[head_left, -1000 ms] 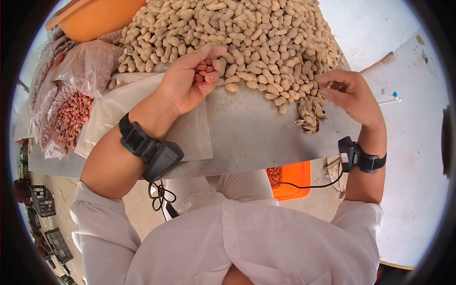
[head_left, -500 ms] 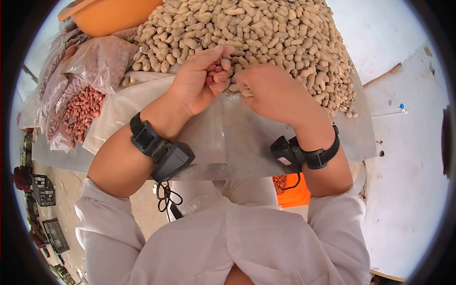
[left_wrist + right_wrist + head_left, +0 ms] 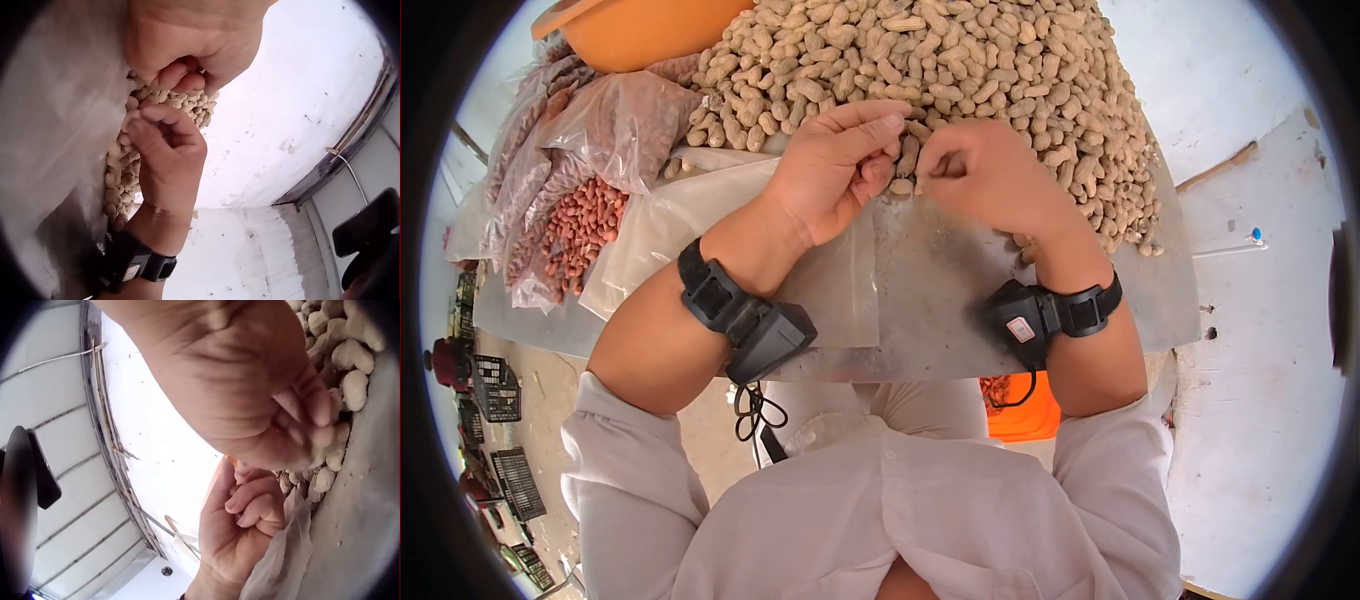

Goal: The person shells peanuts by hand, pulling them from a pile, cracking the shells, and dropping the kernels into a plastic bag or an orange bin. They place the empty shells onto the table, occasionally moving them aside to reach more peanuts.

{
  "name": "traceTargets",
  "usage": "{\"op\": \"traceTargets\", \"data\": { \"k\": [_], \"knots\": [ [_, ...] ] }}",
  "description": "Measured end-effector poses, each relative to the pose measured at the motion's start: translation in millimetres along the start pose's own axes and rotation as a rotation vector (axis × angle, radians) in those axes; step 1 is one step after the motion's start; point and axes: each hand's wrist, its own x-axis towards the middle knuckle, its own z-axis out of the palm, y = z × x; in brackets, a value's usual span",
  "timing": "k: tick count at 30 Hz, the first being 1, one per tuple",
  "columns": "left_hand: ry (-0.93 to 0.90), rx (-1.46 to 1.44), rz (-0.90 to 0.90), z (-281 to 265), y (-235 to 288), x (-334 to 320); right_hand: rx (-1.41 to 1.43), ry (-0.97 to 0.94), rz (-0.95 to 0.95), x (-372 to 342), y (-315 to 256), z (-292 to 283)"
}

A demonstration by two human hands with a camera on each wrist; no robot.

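My left hand [image 3: 835,170] is at the near edge of a heap of unshelled peanuts [image 3: 960,75], palm turned up. Its fingers curl in around the shelled red peanut kernels, which the fingers now hide. Just to its right, my right hand [image 3: 995,180] is palm down, thumb and fingertips brought together at the heap's edge. In the right wrist view, that hand [image 3: 250,400] pinches a pale peanut [image 3: 319,456] low at its fingertips. From the left wrist view, the right hand [image 3: 169,150] is just beyond the left hand [image 3: 194,44], fingertips at the heap.
Clear bags of red kernels [image 3: 585,230] lie at the left, with an orange basin [image 3: 640,35] behind them. A plastic sheet [image 3: 840,290] covers part of the metal table [image 3: 940,290]. Below its front edge stands an orange tub [image 3: 1035,410]. Black crates [image 3: 518,483] are on the floor.
My right hand has come from the heap's right side to beside the left hand. The left hand has curled further, covering the red kernels that showed in it.
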Motion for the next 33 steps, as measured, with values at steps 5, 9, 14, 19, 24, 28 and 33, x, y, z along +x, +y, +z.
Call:
{"op": "traceTargets", "data": {
  "k": [5,9,14,19,24,28,33],
  "knots": [
    [-0.028,0.142,0.069,8,-5,-3,0.887,0.163,0.02,1,8,-5],
    [-0.06,0.238,0.164,7,-7,-4,1.024,0.201,-0.002,3,6,8],
    [-0.09,0.343,0.238,7,-7,-6,0.982,0.268,-0.118,4,6,13],
    [-0.122,0.369,0.241,4,-6,-7,0.955,0.239,-0.123,3,1,12],
    [-0.075,0.56,0.275,5,-5,-9,0.961,0.148,0.041,0,-8,11],
    [-0.127,0.574,0.276,3,-7,-9,0.919,0.165,0.055,0,-6,16],
    [-0.133,0.506,0.25,4,-6,-11,0.953,0.179,0.063,-1,-8,19]
  ]
}}
